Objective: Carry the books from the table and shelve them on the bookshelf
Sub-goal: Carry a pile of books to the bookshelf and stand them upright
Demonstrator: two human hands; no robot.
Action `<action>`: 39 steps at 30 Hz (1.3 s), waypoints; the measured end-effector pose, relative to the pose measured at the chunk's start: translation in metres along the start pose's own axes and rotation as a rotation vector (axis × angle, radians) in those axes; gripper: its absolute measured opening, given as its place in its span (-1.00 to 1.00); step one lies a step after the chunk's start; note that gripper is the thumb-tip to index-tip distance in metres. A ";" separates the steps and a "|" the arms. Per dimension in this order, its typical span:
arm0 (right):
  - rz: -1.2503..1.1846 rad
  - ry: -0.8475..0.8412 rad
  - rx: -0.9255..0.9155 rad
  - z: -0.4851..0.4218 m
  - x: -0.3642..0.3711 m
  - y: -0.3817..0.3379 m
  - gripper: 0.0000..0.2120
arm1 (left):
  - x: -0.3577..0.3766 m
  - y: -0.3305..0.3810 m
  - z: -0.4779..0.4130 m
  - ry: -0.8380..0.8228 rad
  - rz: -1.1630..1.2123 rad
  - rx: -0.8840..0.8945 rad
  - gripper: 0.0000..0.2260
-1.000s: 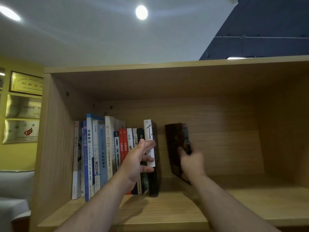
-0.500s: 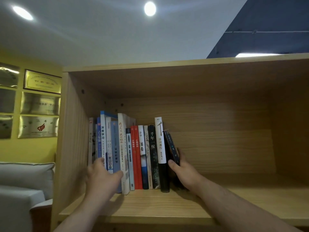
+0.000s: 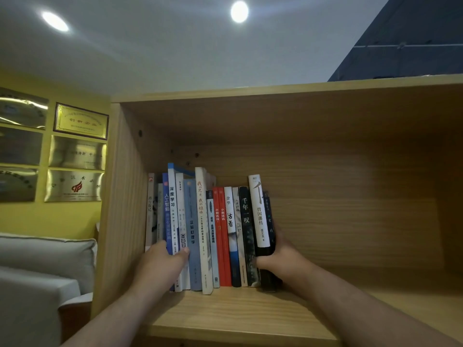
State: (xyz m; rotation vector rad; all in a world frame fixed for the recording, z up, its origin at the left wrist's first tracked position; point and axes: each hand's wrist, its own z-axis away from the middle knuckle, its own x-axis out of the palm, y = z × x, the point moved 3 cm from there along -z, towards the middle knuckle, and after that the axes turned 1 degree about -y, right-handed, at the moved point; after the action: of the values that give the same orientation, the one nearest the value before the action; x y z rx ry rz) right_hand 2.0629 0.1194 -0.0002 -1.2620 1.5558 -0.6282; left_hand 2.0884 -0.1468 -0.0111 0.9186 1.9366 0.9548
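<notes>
A right hand [image 3: 278, 256] grips a dark book [image 3: 268, 221] upright against the row's right end on the wooden bookshelf [image 3: 225, 321] — all but shelved — as the left hand [image 3: 162, 259] presses flat-fingered on blue-spined books [image 3: 167, 216]; whatever remains on the table is out of view.

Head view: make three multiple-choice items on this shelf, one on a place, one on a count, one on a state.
1. Where in the bookshelf compartment does the row of books stand?
A. left end
B. middle
C. right end

2. How many red spines are in the row?
A. one
B. two
C. five

3. What does the right hand do with the dark book?
A. grips it upright at the row's right end
B. lays it flat on top of the row
C. hovers apart from it

Answers: 1 A, the row stands by the left wall, with bare shelf to its right; 2 B, two red spines stand side by side; 3 A, thumb and fingers curl round its lower part.
</notes>
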 end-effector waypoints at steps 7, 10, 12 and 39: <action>0.064 0.010 0.022 0.003 -0.004 -0.006 -0.18 | 0.007 -0.002 -0.007 -0.048 0.061 0.031 -0.74; 0.081 0.020 0.058 0.007 -0.004 -0.002 -0.16 | 0.006 -0.001 0.002 -0.027 0.054 0.055 -0.73; 0.107 -0.003 0.088 0.012 -0.004 0.000 -0.12 | 0.000 0.000 0.008 0.091 -0.009 0.095 -0.77; 0.360 0.041 0.104 0.021 0.004 -0.002 -0.11 | 0.013 0.004 0.003 -0.165 -0.822 0.329 -0.08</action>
State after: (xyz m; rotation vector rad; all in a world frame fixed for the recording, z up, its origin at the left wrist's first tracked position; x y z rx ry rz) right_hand 2.0832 0.1192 -0.0081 -0.8663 1.7080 -0.4970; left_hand 2.0861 -0.1337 -0.0131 0.2760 2.0724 0.0828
